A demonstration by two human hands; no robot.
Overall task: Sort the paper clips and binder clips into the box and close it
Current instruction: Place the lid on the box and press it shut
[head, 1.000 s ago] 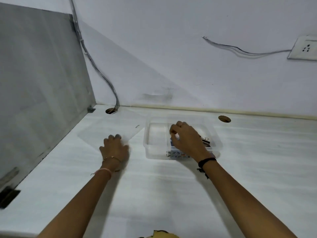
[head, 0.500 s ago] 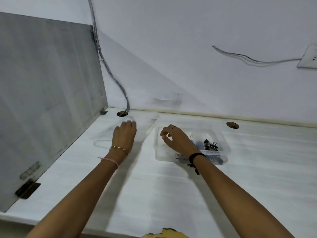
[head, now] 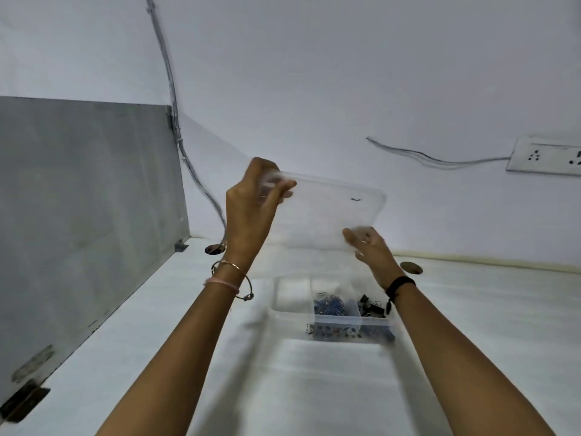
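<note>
Lid (head: 330,215) was up in the air over the box (head: 274,305), tilted, not yet seated. Left hand (head: 251,212) pinched its far left corner, fingers (head: 262,168) clamped over the rim against the thumb. Right hand (head: 369,251) gripped the near right edge, fingers curled on it, detail blurred. Box sat open on the worktop (head: 314,388) below, with paper clips (head: 330,305) in the middle compartment and binder clips (head: 371,305) in the right one.

Risks, as judged: lid looked thin and slick, so a corner pinch could slip or let it flex and twist. Coming down skewed, it could catch one rim and fail to seat. Pressing one side only might tip or slide the light box and jump clips over the dividers. Binder clip handles standing up could block the lid. Could not tell whether any clip lay on the rim.

Materials: lid was clear smooth plastic, rectangular, with rounded corners, a raised lip and a small dark mark near the far right. Box was clear plastic too, shallow, divided, with a printed label on the front wall. Paper clips were blue wire, binder clips black with metal loops. Worktop was white, matte, faintly grained.
</note>
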